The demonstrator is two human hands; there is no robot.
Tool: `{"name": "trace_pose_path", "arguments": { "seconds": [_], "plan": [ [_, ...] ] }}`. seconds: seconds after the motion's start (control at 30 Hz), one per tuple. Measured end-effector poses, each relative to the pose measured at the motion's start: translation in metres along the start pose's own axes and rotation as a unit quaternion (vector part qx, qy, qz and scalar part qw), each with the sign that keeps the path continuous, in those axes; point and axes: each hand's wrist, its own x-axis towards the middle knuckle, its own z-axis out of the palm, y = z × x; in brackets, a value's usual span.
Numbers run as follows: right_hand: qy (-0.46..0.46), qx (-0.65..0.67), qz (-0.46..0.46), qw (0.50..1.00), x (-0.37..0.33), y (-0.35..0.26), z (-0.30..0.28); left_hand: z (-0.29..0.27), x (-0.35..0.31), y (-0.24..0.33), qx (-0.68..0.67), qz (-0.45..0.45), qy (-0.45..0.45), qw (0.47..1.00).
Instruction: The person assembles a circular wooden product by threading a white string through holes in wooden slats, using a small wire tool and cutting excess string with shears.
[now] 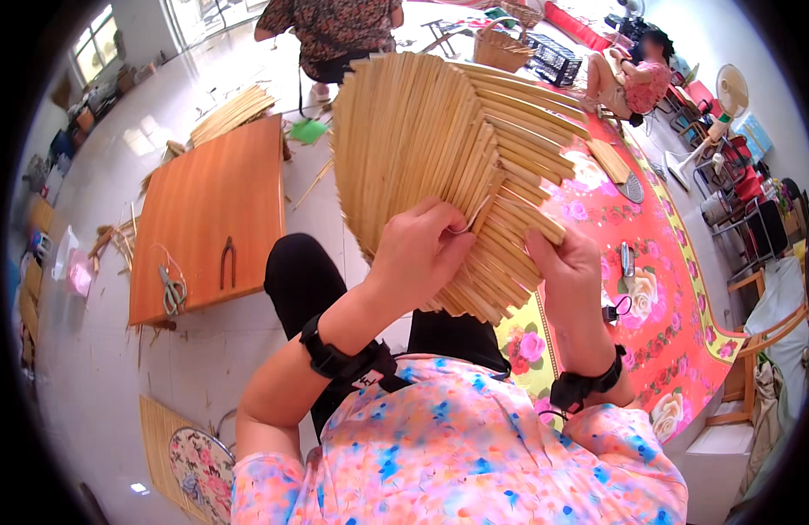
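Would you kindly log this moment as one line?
left hand: pinching pale strand | right hand: gripping straw-coloured panel's edge | table: scissors, pliers

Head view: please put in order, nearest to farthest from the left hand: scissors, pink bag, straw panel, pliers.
1. Straw panel, at the left hand.
2. Pliers, on the wooden table.
3. Scissors, left of the pliers.
4. Pink bag, far left, past the table.

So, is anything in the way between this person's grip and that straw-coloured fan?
Nothing visible is: the right-hand grip pinches the edge of the straw-coloured fan directly, and the left-hand grip lies against its face. A thin pale strand curves beside the left one without barring it.
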Motion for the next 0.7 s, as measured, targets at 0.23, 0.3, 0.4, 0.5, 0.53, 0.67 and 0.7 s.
{"name": "trace_pose_path", "arguments": {
  "seconds": [0.23, 0.3, 0.4, 0.5, 0.53, 0.67, 0.7],
  "plan": [
    [-0.118, -0.041, 0.131, 0.983, 0.063, -0.001, 0.016, -0.003, -0.015, -0.025, -0.046, -0.137, 0.022, 0.989],
    [-0.144, -0.017, 0.156, 0.977, 0.079, -0.004, 0.021, -0.006, -0.014, -0.026, -0.048, -0.158, 0.034, 0.986],
    [-0.170, -0.054, 0.157, 0.971, 0.092, -0.008, 0.028, -0.005, -0.010, -0.025, -0.100, -0.201, 0.072, 0.972],
    [-0.196, -0.086, 0.181, 0.960, 0.102, -0.007, 0.029, -0.005, -0.012, -0.031, -0.135, -0.226, 0.080, 0.961],
    [-0.203, -0.099, 0.196, 0.954, 0.104, -0.007, 0.029, -0.005, -0.013, -0.034, -0.140, -0.231, 0.075, 0.960],
    [-0.212, -0.115, 0.188, 0.952, 0.106, -0.008, 0.038, -0.002, -0.018, -0.051, -0.122, -0.073, 0.106, 0.984],
    [-0.189, -0.141, 0.179, 0.955, 0.103, -0.010, 0.042, -0.004, -0.019, -0.057, -0.090, -0.044, 0.089, 0.991]
  ]
}}
